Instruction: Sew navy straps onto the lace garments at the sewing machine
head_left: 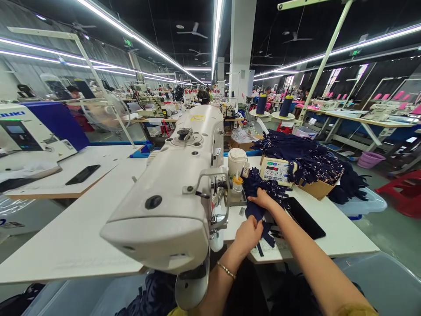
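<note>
The sewing machine head (164, 193) fills the middle of the view. To its right on the white table lies a bundle of navy fabric straps (255, 210). My left hand (248, 235), below a bracelet-wearing wrist, is closed with thumb and fingers pinched on the near end of the straps. Just beyond it, my right hand (262, 199) bends its fingers round the same bundle, further up; its fingertips are partly hidden in the dark cloth. Loose strap ends hang toward the table's front edge.
Behind my hands stand a control panel (275, 171), a lidded white cup (237, 162) and a small oil bottle (237, 186). A black tablet-like slab (305, 218) lies right. A large heap of navy straps with rings (296, 153) rests on a cardboard box (317, 189). A phone (83, 174) lies left.
</note>
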A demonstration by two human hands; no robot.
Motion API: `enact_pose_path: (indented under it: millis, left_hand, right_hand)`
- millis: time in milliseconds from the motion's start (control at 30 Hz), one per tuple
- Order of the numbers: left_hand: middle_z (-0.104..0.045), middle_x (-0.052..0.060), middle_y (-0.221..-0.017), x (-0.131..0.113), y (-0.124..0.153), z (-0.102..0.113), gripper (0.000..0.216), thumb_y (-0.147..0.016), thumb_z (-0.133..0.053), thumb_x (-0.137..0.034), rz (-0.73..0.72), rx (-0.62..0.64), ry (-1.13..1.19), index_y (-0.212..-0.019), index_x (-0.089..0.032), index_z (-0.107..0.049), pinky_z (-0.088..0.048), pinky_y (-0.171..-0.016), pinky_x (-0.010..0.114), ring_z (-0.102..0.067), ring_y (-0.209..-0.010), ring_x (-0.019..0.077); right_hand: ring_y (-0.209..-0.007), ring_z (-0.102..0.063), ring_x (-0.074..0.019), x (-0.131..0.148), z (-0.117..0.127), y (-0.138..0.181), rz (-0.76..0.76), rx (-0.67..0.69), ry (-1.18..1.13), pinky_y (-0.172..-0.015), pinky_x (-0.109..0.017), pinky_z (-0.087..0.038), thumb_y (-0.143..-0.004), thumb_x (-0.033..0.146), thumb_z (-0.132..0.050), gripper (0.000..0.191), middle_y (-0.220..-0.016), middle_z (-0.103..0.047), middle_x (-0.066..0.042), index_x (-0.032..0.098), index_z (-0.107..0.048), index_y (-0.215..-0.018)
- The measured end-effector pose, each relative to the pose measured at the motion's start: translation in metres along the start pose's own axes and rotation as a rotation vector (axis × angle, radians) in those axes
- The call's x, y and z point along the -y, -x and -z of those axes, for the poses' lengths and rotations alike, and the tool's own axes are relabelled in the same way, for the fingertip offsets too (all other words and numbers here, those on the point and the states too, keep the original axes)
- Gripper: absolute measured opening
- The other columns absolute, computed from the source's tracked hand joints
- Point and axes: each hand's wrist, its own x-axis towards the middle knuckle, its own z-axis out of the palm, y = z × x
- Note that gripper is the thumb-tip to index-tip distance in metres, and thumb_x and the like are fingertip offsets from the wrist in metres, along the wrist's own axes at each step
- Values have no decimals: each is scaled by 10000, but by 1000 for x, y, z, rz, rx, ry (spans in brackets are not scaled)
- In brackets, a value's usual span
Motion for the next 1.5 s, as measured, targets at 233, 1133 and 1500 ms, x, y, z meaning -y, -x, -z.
enact_pose_path:
  millis: [233, 1133, 1500]
  left_hand:
    - [-611, 64, -940, -9, 38, -10, 93, -874, -566, -189, -216, -14, -50, -794, -180, -612, -374, -950, 418, -520, -1027, 235]
    - [-613, 48, -823, 33, 116, 14, 141, -865, -580, -281, -357, -251, 562, -760, -193, -615, -410, -829, 316, -548, -884, 202]
    - [-620, 36, -813, 31, 144, 16, 67, -835, -585, -206, -345, -257, 507, -780, -210, -623, -409, -794, 318, -561, -829, 194]
  right_hand:
    - [-1013, -617, -223, 3, -13, 16, -49, -157, 86, -851, -430, -528, -929, 362, -586, 347, -1205, -595, -92, 159, -564, -1211]
    - [-1254, -490, -254, -24, -42, 109, 672, -322, 282, -1004, -436, -381, -966, 283, -477, 311, -1316, -603, -73, 286, -611, -1246]
    - [-1140, -558, -275, -7, -32, 111, 566, -351, 274, -959, -487, -445, -910, 231, -596, 205, -1215, -606, -124, 151, -641, -1093]
